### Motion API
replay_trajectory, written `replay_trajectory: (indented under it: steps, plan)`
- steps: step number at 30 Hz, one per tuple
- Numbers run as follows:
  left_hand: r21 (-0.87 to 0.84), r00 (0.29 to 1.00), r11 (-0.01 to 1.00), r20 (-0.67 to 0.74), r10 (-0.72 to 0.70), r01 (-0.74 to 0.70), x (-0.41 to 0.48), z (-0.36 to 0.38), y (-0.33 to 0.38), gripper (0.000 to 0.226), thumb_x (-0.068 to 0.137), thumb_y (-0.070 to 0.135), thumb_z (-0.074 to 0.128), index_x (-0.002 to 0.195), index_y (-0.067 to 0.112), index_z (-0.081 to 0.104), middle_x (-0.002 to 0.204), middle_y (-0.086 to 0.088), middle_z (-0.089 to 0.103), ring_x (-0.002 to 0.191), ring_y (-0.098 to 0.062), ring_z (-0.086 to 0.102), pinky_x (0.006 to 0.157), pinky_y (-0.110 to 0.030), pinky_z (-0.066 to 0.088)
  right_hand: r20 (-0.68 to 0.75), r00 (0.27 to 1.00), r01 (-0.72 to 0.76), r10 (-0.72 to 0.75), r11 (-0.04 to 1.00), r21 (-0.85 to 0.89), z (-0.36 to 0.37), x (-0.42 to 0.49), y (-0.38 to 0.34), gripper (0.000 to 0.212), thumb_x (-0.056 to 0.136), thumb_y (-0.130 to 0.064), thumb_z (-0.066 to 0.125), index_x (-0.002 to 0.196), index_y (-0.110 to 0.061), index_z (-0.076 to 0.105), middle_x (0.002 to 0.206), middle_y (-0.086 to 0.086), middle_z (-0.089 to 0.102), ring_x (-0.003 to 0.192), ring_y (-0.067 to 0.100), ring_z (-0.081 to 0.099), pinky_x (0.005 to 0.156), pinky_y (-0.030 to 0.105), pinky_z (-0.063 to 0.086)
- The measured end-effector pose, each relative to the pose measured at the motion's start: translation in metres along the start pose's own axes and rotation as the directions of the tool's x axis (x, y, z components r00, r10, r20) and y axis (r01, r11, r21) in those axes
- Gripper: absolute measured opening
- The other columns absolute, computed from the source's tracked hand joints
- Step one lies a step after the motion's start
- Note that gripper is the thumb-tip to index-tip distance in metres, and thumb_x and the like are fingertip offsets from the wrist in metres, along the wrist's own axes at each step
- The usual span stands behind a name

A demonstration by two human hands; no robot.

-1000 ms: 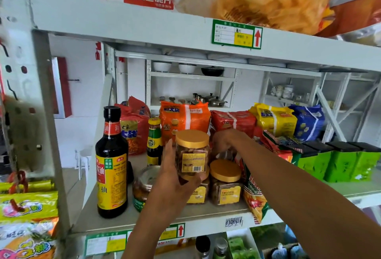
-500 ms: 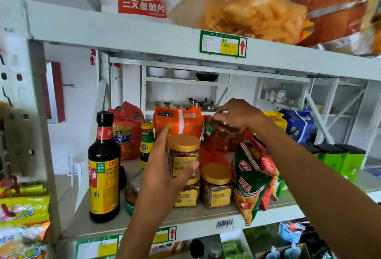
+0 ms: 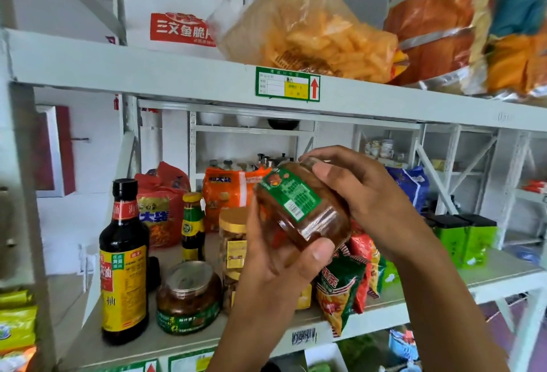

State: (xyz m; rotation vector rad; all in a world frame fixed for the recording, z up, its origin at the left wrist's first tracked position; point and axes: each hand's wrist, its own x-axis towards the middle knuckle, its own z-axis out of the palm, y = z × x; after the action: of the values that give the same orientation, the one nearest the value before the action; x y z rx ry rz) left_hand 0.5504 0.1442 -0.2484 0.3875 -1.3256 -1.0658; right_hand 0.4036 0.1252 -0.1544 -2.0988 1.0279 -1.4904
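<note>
L hand (image 3: 275, 265), R hand (image 3: 364, 194): bare; forearms (image 3: 444, 297) bare, unsleeved; nails short.

white box (image 3: 174, 1) printed 三文鱼脆片, red bag (image 3: 161, 208) marked 大袋, dark bottle (image 3: 124, 262) with yellow label ending, it seems, 抽

A clear jar (image 3: 299, 208) of reddish-brown paste carries a green label with a small barcode. It is off the shelf (image 3: 503, 271) and tilted, base down-left in the left hand (image 3: 284, 265). Its top points up-right under the right hand (image 3: 364, 194), which seemingly covers the lid.
</note>
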Motion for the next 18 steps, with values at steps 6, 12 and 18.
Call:
replay_trajectory:
  steps: [6,12,18]
  plan:
    - [0.198,0.950,0.951,-0.157,0.272,-0.239,-0.001,-0.002,-0.003,0.116,0.057,0.012,0.099,0.147,0.050,0.035,0.144,0.010,0.055,0.128,-0.023,0.062,0.089,-0.034,0.061,0.215,0.976,-0.082,0.028,0.966,0.244,-0.004,-0.011,0.007,0.038,0.093,-0.048,0.065,0.124,-0.026,0.066,0.120,0.000,0.074,0.112,0.021,0.072,0.094,0.039,0.059]
    - [0.737,0.829,0.572,-0.027,0.559,-0.362,0.008,-0.004,0.001,0.117,0.062,0.003,0.095,0.147,0.054,0.035,0.155,0.004,0.033,0.145,-0.022,0.041,0.105,-0.031,0.052,0.325,0.937,0.050,-0.126,0.972,0.231,-0.007,-0.013,0.019,0.070,0.078,-0.045,0.082,0.141,-0.039,0.051,0.134,-0.009,0.067,0.123,0.014,0.066,0.098,0.033,0.058]
    - [0.742,0.870,0.601,-0.050,0.491,-0.297,0.007,0.015,0.024,0.114,0.057,0.029,0.101,0.148,0.038,0.034,0.147,0.019,0.045,0.142,-0.011,0.045,0.108,-0.019,0.045,0.207,0.974,-0.198,0.091,0.788,0.584,0.006,-0.009,0.030,0.057,0.081,-0.067,0.066,0.128,-0.034,0.071,0.125,0.000,0.074,0.120,0.020,0.069,0.098,0.045,0.057]
